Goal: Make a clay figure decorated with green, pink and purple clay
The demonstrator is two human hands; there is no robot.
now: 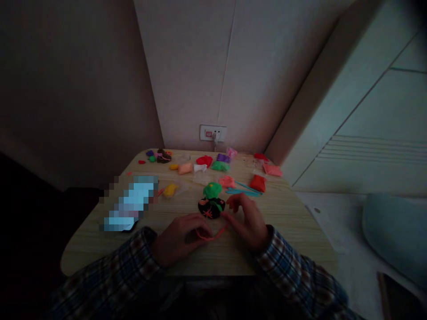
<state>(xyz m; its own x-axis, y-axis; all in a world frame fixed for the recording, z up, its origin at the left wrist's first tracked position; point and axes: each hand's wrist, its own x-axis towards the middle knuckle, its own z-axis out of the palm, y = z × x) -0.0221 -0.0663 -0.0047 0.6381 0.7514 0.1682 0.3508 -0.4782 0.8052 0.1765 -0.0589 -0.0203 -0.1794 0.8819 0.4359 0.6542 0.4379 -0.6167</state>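
Observation:
A thin coral strand (pixel 213 238), which looks like modelling clay, sags between my two hands above the near part of the table. My left hand (pixel 180 238) has its fingers curled and closed on the strand's left end. At the other end, my right hand (pixel 248 222) grips it near the thumb tip, with the index finger bent and raised. Just beyond my hands lies a black rounded piece (pixel 203 208) bearing a coral star-like mark and a green strip. A green clay lump (pixel 212 190) with a small yellow dot on top sits against its far side.
A phone (pixel 133 202) with a lit, blurred screen lies at the left. Blue tools (pixel 245 192) rest beyond my right hand, beside a red clay packet (pixel 258 183). Several coloured clay pieces, including a yellow lump (pixel 170 190), spread toward the wall socket (pixel 213 133).

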